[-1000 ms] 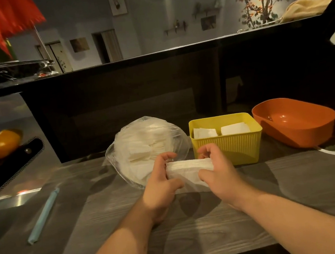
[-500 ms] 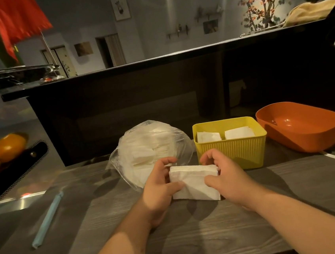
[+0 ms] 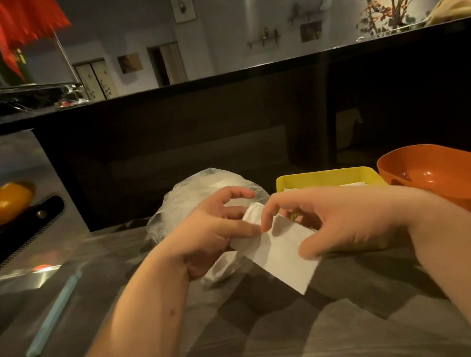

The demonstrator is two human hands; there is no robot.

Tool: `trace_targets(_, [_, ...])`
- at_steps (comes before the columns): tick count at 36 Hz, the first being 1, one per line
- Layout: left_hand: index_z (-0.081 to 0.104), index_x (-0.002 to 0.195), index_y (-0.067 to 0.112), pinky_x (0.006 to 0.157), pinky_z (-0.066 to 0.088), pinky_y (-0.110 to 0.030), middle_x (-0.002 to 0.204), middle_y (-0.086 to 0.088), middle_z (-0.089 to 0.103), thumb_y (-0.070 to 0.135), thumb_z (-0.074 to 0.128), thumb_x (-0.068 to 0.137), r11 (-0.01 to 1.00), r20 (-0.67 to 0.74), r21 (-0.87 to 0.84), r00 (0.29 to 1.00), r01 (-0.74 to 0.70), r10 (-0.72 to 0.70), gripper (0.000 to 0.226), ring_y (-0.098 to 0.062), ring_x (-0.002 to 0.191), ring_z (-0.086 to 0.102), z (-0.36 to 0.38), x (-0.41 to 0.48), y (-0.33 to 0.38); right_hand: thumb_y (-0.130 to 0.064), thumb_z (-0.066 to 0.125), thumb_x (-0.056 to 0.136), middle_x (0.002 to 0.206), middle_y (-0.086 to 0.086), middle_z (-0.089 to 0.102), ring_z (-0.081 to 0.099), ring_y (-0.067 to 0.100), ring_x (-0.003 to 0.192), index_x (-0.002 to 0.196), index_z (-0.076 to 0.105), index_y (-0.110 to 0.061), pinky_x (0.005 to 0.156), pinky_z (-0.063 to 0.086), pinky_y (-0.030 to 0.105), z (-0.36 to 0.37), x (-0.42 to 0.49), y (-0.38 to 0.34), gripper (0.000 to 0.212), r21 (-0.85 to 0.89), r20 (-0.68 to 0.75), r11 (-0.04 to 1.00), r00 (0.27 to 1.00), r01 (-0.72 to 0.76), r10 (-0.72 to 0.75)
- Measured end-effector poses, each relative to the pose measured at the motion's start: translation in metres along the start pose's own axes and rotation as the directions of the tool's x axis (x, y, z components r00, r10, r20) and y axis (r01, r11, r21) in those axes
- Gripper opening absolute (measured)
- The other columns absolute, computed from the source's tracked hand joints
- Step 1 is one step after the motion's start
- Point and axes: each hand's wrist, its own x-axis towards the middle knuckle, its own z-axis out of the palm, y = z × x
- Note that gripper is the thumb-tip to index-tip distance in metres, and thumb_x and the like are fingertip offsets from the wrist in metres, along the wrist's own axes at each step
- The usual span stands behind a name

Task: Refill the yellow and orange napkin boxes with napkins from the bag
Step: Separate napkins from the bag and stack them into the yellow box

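Observation:
A stack of white napkins (image 3: 280, 252) is lifted and tilted above the wooden counter, one corner hanging down. My left hand (image 3: 211, 233) grips its left end and my right hand (image 3: 340, 219) pinches its right side between thumb and fingers. Behind my left hand sits the clear plastic bag (image 3: 189, 192) with more napkins inside. The yellow box (image 3: 330, 177) stands just behind my right hand, a strip of white napkin showing inside it. The orange box (image 3: 443, 176) lies to the right with nothing visible inside.
A pale blue wrapped straw (image 3: 53, 313) lies on the counter at the left. Orange fruit (image 3: 1, 203) and a black strap sit at the far left. A dark raised bar ledge (image 3: 218, 84) closes off the back.
The napkin stack was resting flat on the counter; both hands have lifted it, tilted it and shifted it slightly right toward the yellow box. The camera has moved closer.

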Motion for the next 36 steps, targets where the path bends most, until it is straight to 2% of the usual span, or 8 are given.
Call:
trace_targets(4, [0.057, 0.128, 0.018, 0.087, 0.060, -0.048, 0.115, -0.021, 0.072, -0.013, 0.070, 0.081, 0.999, -0.018, 0.007, 0.999, -0.045, 0.046, 0.058, -0.041, 0.105, 0.071, 0.002, 0.012, 0.013, -0.024, 0.072, 0.090, 0.103, -0.029, 0.057, 0.060, -0.006, 0.099, 0.109, 0.057, -0.057, 0.088, 0.057, 0.021, -0.007, -0.002, 0.014, 0.042, 0.148, -0.078, 0.988, 0.996, 0.048, -0.036])
trace_targets(8, [0.056, 0.131, 0.023, 0.079, 0.063, -0.043, 0.111, -0.020, 0.073, -0.008, 0.078, 0.074, 0.994, -0.036, -0.026, 0.993, -0.110, 0.109, 0.069, -0.039, 0.101, 0.072, 0.008, 0.014, 0.014, -0.018, 0.071, 0.091, 0.106, -0.025, 0.063, 0.064, -0.004, 0.100, 0.109, 0.065, -0.049, 0.087, 0.057, 0.021, -0.005, -0.008, 0.026, 0.037, 0.324, -0.124, 0.942, 0.991, 0.087, -0.049])
trace_targets(18, [0.060, 0.122, 0.016, 0.072, 0.062, -0.038, 0.103, -0.009, 0.076, -0.015, 0.073, 0.071, 0.971, -0.130, -0.122, 0.973, -0.207, 0.191, 0.061, -0.033, 0.095, 0.075, 0.028, 0.017, -0.011, -0.008, 0.079, 0.082, 0.113, -0.027, 0.058, 0.064, 0.002, 0.109, 0.113, 0.062, -0.052, 0.085, 0.060, 0.030, -0.003, -0.011, 0.040, 0.056, 0.358, -0.038, 0.934, 0.999, 0.013, 0.001])
trace_targets(23, [0.064, 0.118, 0.016, 0.073, 0.061, -0.034, 0.109, -0.005, 0.074, -0.002, 0.084, 0.066, 0.951, -0.192, -0.115, 0.945, -0.288, 0.263, 0.059, -0.028, 0.098, 0.074, 0.029, 0.017, -0.023, -0.005, 0.079, 0.082, 0.115, -0.028, 0.058, 0.063, -0.002, 0.109, 0.111, 0.064, -0.052, 0.088, 0.060, 0.030, -0.002, -0.011, 0.040, 0.057, 0.360, -0.039, 0.933, 0.999, 0.010, 0.004])
trace_targets(28, [0.065, 0.118, 0.018, 0.064, 0.054, -0.030, 0.106, -0.010, 0.069, 0.033, 0.063, 0.085, 0.919, -0.238, -0.245, 0.938, -0.309, 0.252, 0.036, -0.026, 0.083, 0.066, 0.039, 0.022, -0.038, 0.008, 0.075, 0.078, 0.116, -0.022, 0.063, 0.069, 0.010, 0.106, 0.114, 0.070, -0.040, 0.080, 0.062, 0.035, -0.021, -0.020, 0.038, 0.060, 0.470, -0.220, 0.875, 0.975, 0.115, -0.010])
trace_targets(31, [0.059, 0.128, 0.032, 0.067, 0.054, -0.025, 0.110, 0.005, 0.065, 0.031, 0.065, 0.096, 0.931, -0.263, 0.175, 0.896, -0.320, 0.357, 0.033, -0.008, 0.085, 0.064, 0.042, 0.025, -0.048, 0.009, 0.069, 0.079, 0.126, -0.009, 0.064, 0.071, 0.016, 0.104, 0.124, 0.066, -0.030, 0.074, 0.062, 0.035, -0.033, -0.021, 0.043, 0.060, 0.575, -0.452, 0.783, 0.890, 0.236, 0.063])
trace_targets(33, [0.048, 0.138, 0.045, 0.079, 0.054, -0.018, 0.122, 0.024, 0.052, 0.030, 0.068, 0.095, 0.706, -0.153, 0.659, 0.872, -0.261, 0.465, 0.050, 0.001, 0.101, 0.057, 0.040, 0.027, -0.055, 0.009, 0.066, 0.082, 0.127, -0.005, 0.063, 0.071, 0.017, 0.103, 0.126, 0.064, -0.027, 0.070, 0.062, 0.032, -0.036, -0.018, 0.050, 0.056, 0.634, -0.544, 0.717, 0.825, 0.289, 0.149])
trace_targets(36, [0.038, 0.146, 0.046, 0.091, 0.048, -0.011, 0.133, 0.028, 0.039, 0.025, 0.069, 0.094, 0.575, -0.083, 0.787, 0.886, -0.223, 0.456, 0.064, 0.004, 0.112, 0.048, 0.044, 0.031, -0.058, 0.008, 0.066, 0.084, 0.130, -0.002, 0.061, 0.068, 0.027, 0.109, 0.124, 0.064, -0.026, 0.073, 0.063, 0.034, -0.037, -0.012, 0.056, 0.052, 0.661, -0.568, 0.703, 0.786, 0.260, 0.244])
